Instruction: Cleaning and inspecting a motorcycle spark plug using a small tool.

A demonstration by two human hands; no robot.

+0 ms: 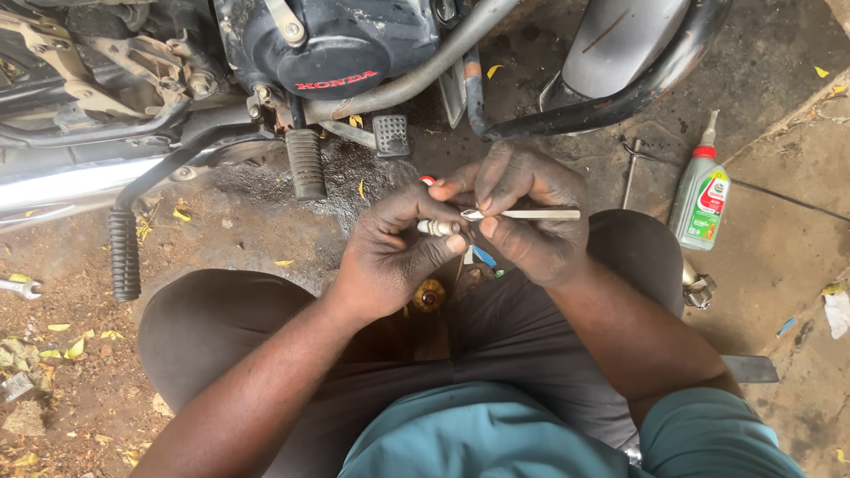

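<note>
A small white plug (436, 227) is pinched between the thumb and fingers of the left hand (390, 257), held level above the lap, just in front of the knees. Right against it, a thin metal strip (522, 214) is gripped by the right hand (531, 217), fingers curled tight around it, its pointed end laid to the plug's tip. Both hands are closed on their pieces and pressed together, knuckle to knuckle. A red bit (428, 180) is glimpsed behind the left fingers; what it belongs to cannot be told. Below the hands, a small amber object (429, 296) is seen on the ground between the thighs, and beside it something blue (483, 258) is half hidden by the right hand. Ahead, a motorcycle engine (328, 44) is parked close, with its footpeg (306, 164) and brake pedal (390, 134) hanging over a dark oily patch of ground. Off to the right, a green oil bottle (699, 199) with a red cap is stood upright on the concrete, well apart from the hands, with a long metal tool (630, 173) lying near it. A spanner (22, 287) is left far out on the dirt at the left edge, among yellow leaves (75, 347).
</note>
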